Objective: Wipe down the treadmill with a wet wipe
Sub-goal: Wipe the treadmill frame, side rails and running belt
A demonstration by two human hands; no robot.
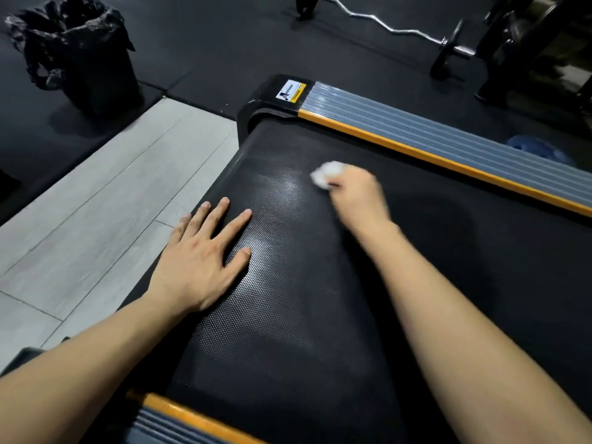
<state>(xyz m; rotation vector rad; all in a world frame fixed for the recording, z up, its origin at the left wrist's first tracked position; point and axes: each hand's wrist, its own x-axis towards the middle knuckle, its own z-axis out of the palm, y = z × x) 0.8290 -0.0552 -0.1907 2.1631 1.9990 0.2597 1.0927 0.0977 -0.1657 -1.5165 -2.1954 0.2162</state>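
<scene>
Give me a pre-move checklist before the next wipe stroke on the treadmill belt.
1. Wet wipe held in right hand: ok.
2. Wipe touching the belt: cannot tell, motion blur.
3. Left hand flat on belt, apart from the wipe: ok.
4. Belt ahead free of objects: ok.
5. Side rail wiped already: cannot tell.
6. Bin on the floor for disposal: ok.

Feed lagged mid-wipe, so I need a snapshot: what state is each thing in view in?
Left hand: flat, fingers spread, resting on the belt.
Right hand: gripping the wipe, blurred.
Crumpled white wet wipe: bunched, against the belt.
Black textured treadmill belt: a sheen near the wipe.
Black bin with bag liner: upright, open.
Curl barbell: lying on the floor.
</scene>
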